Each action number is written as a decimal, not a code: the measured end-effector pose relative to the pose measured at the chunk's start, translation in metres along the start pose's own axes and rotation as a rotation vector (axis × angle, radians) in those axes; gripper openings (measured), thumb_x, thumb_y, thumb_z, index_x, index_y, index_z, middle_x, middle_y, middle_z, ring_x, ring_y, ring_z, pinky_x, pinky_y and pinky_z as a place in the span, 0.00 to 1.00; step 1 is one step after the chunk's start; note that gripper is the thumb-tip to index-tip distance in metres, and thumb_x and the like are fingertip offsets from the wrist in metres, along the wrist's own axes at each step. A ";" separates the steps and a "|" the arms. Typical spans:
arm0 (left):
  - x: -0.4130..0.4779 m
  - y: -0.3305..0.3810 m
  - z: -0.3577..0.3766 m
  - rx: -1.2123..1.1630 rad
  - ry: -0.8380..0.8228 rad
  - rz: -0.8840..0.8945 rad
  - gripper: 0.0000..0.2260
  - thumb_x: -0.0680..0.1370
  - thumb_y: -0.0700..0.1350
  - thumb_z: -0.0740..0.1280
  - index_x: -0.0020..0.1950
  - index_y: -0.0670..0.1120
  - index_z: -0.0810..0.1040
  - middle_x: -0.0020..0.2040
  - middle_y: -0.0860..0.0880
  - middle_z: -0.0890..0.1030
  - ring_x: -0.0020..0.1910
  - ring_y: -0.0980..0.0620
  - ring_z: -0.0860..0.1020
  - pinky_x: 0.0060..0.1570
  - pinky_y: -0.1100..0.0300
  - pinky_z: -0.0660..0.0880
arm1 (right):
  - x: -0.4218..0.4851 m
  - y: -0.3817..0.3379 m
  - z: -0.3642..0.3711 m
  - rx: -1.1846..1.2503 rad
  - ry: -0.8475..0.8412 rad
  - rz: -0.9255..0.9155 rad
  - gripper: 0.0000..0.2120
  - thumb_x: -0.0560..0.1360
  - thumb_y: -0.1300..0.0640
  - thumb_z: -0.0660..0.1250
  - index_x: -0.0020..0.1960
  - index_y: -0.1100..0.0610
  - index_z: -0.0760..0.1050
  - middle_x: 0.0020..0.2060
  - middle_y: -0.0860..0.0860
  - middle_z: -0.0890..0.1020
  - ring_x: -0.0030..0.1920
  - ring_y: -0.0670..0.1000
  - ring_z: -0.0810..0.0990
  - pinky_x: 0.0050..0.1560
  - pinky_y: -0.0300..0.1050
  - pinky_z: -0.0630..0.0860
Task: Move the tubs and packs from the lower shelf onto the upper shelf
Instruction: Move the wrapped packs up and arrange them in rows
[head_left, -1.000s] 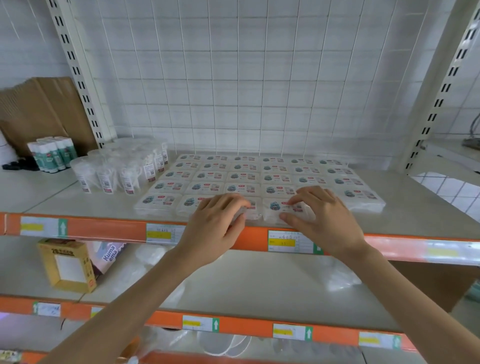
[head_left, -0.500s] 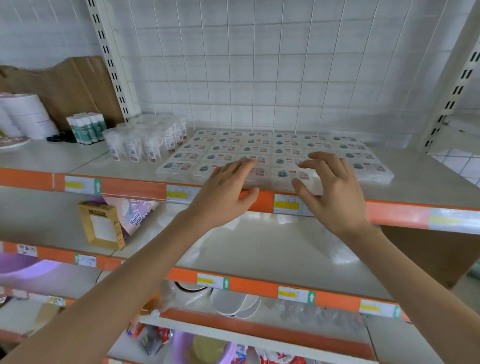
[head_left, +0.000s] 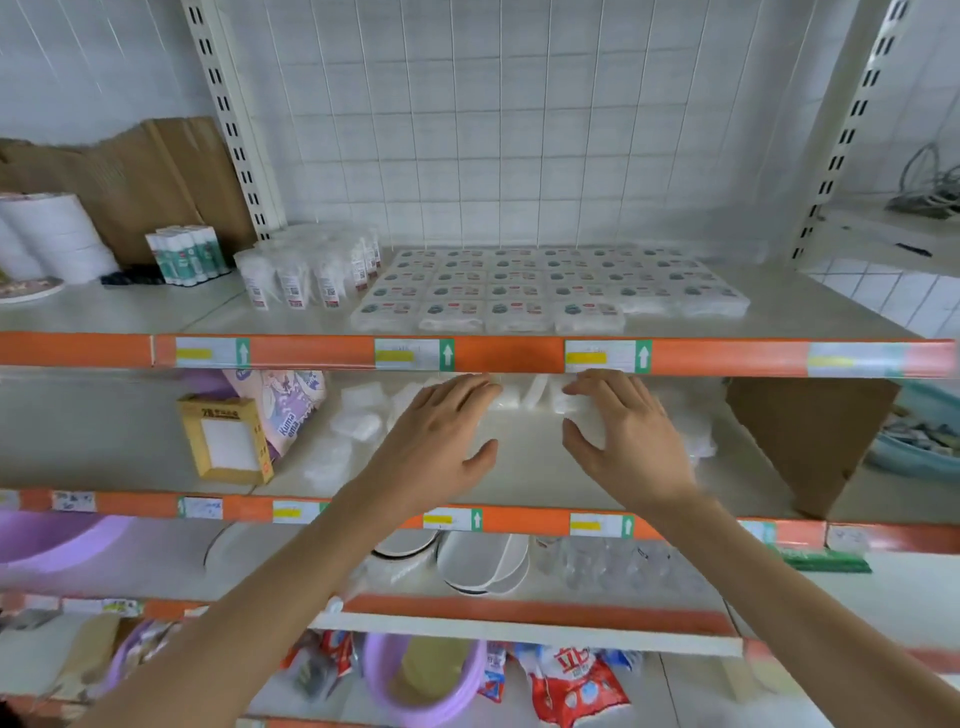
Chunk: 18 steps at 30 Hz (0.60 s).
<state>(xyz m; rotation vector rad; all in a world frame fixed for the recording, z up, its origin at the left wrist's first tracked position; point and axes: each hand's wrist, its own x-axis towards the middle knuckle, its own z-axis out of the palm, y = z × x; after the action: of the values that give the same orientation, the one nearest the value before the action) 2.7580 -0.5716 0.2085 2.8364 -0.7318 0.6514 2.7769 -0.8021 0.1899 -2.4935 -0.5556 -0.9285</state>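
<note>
Flat clear packs (head_left: 524, 288) with printed labels lie in tidy rows on the upper shelf (head_left: 291, 325), beside a cluster of clear tubs (head_left: 306, 273). On the lower shelf (head_left: 530, 473), loose white packs (head_left: 358, 421) lie scattered toward the back. My left hand (head_left: 441, 436) and my right hand (head_left: 623, 441) are stretched side by side over the lower shelf, fingers relaxed, reaching among the white packs. Under the right fingers sits a white pack (head_left: 584, 418); whether the fingers hold it is unclear.
A yellow box (head_left: 226, 439) and a purple printed bag (head_left: 283, 402) stand on the lower shelf at left, a brown carton (head_left: 810, 441) at right. Tape rolls (head_left: 49, 236) and glue sticks (head_left: 187, 254) sit on the upper shelf's left. Bowls and bags fill the shelves below.
Both hands left the packs on the upper shelf and dropped to the lower shelf. The camera view tilted downward.
</note>
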 end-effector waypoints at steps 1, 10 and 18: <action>-0.009 -0.001 0.003 -0.003 -0.008 -0.006 0.26 0.75 0.54 0.57 0.68 0.42 0.74 0.67 0.44 0.76 0.65 0.48 0.72 0.66 0.55 0.68 | -0.008 -0.003 0.003 -0.002 -0.016 0.019 0.16 0.70 0.52 0.66 0.56 0.56 0.78 0.55 0.52 0.80 0.54 0.57 0.78 0.54 0.50 0.74; -0.077 -0.017 0.080 -0.083 -0.187 -0.137 0.23 0.74 0.49 0.68 0.67 0.40 0.75 0.65 0.42 0.77 0.63 0.42 0.77 0.62 0.50 0.73 | -0.069 -0.018 0.047 -0.017 -0.328 0.163 0.19 0.75 0.54 0.68 0.65 0.54 0.73 0.63 0.49 0.75 0.63 0.54 0.73 0.62 0.47 0.67; -0.069 -0.022 0.150 -0.089 -0.256 -0.152 0.21 0.69 0.49 0.67 0.58 0.40 0.79 0.56 0.41 0.82 0.54 0.41 0.82 0.53 0.49 0.78 | -0.067 0.015 0.116 -0.014 -0.486 0.276 0.23 0.77 0.52 0.65 0.71 0.53 0.67 0.68 0.49 0.71 0.67 0.53 0.68 0.65 0.44 0.63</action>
<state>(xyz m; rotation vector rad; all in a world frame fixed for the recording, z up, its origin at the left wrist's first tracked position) 2.7700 -0.5587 0.0428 2.8857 -0.5550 0.2298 2.7973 -0.7698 0.0605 -2.7234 -0.3314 -0.2207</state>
